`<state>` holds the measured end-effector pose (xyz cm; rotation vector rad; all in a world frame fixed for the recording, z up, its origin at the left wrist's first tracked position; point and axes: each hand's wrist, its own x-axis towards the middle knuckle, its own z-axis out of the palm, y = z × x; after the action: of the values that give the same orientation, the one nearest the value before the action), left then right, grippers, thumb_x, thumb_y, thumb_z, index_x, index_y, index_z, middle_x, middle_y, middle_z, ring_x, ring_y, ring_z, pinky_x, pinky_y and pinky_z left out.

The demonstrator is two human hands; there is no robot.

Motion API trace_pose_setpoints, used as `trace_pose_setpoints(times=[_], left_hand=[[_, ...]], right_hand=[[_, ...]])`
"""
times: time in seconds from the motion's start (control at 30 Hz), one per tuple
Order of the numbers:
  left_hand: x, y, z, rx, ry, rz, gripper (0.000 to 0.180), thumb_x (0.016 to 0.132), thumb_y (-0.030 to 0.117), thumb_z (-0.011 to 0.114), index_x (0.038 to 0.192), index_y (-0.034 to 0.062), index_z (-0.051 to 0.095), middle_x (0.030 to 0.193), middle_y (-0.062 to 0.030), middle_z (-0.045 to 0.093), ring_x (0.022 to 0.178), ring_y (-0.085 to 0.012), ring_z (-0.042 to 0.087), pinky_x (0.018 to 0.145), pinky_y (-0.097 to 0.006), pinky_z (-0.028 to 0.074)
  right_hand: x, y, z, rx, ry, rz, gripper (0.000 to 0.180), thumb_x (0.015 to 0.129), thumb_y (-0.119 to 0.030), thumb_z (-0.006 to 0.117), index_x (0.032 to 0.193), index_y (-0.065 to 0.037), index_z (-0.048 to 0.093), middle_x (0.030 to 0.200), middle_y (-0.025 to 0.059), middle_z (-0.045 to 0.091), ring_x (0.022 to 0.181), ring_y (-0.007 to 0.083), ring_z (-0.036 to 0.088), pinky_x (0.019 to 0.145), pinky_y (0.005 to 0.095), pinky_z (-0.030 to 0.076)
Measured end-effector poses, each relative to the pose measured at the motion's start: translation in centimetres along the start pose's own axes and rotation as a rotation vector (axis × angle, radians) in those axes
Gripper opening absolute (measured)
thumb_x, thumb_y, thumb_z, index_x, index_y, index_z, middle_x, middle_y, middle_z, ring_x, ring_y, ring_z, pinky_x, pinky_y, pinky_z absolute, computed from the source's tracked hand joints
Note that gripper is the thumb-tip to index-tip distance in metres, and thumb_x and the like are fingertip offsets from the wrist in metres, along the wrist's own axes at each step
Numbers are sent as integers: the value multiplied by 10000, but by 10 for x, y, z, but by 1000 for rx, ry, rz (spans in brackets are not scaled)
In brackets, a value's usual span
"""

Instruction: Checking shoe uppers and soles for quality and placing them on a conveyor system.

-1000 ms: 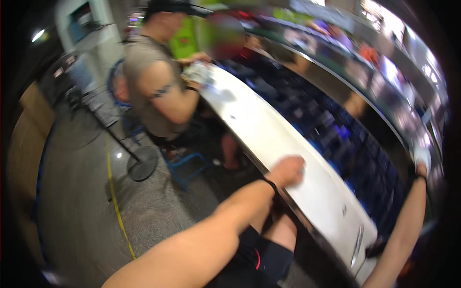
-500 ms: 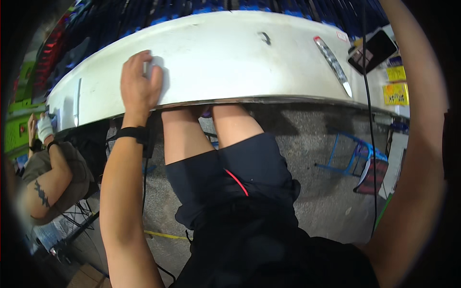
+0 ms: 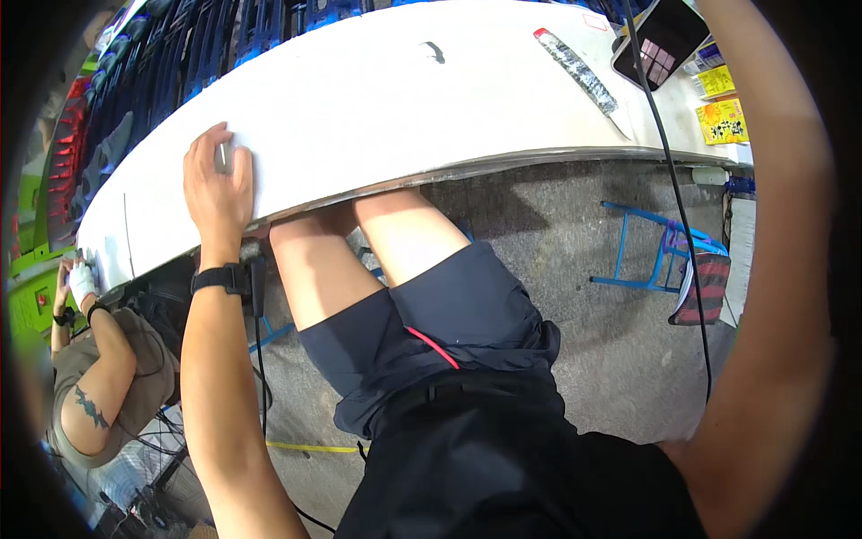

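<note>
Well left of the phone (image 3: 662,45), the left hand (image 3: 218,182) is resting on the white desk (image 3: 341,99), its grip spread apart around nothing visible; the right hand is lying out of view, leaving its grip impossible to tell. Just left of the phone, a slim marbled tool (image 3: 577,69) is lying, probably light, stiff and sharp-tipped, favouring a mid-handle hold
</note>
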<state>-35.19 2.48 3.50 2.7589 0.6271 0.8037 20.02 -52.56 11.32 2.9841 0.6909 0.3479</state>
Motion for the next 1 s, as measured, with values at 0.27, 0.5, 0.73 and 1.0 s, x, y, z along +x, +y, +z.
trace_pose_setpoints(times=[0.27,0.5,0.73,1.0], left_hand=[[-6,0,-6,-22,-1,-5,222,961,142,698,1152,37,739,1372,-136,765,1286,-358,693,1103,-453,539],[-5,2,-12,-19,-9,-30,235,997,132,695,1213,53,740,1406,-136,760,1287,-336,720,1121,-415,543],[-133,16,-6,-419,-228,252,218,861,115,832,1031,78,701,1070,-137,735,996,-345,714,897,-492,551],[-170,166,58,-724,-831,1041,745,1012,581,655,1642,203,538,1761,-135,422,1674,-347,326,1376,-552,252]], right_hand=[[1,-9,5,22,-8,8,472,1101,-373,551,1497,-151,680,1449,265,692,1322,439,666,1132,486,534],[5,-31,11,51,-7,9,476,1099,-381,555,1497,-152,681,1445,264,695,1316,433,670,1130,484,535],[1,-47,-6,50,9,16,481,1098,-390,559,1498,-152,682,1441,262,699,1310,427,674,1127,482,536],[8,-69,-30,29,36,2,487,1097,-399,564,1499,-153,683,1437,260,703,1304,420,679,1124,481,537]])
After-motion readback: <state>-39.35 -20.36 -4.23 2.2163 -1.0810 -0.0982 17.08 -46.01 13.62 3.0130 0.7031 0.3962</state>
